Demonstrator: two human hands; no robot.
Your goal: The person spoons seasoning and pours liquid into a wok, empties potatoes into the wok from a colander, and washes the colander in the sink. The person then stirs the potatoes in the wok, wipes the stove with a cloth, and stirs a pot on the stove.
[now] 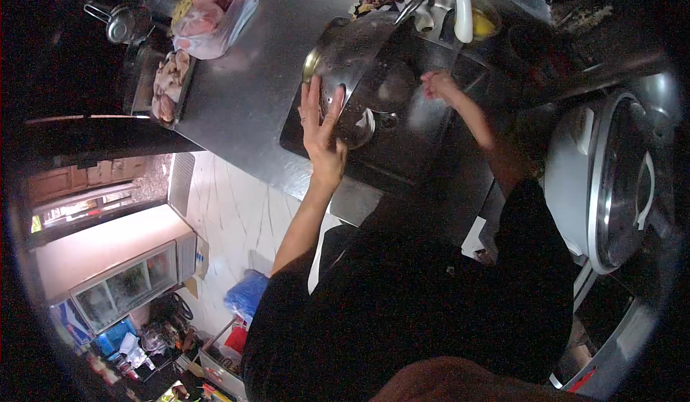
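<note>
A large shiny metal basin (345,53) stands tilted in the dark sink (402,172), its inside turned towards the right. My left hand (325,132) holds it at the near left side, fingers stretched along the outer wall and thumb by the rim. To the right of the basin, over the sink, is my right hand (440,86) with curled fingers. Whatever it may hold is too small or hidden to make out. Behind the basin, a white curved faucet (463,14) bends down over the sink.
On the counter (244,93) at left are a plastic bag of raw meat (215,21) and a tray of pale meat pieces (171,82). A metal strainer (128,25) lies beyond them. At right stands a big lidded pot (596,179). A yellow item (483,25) sits near the faucet.
</note>
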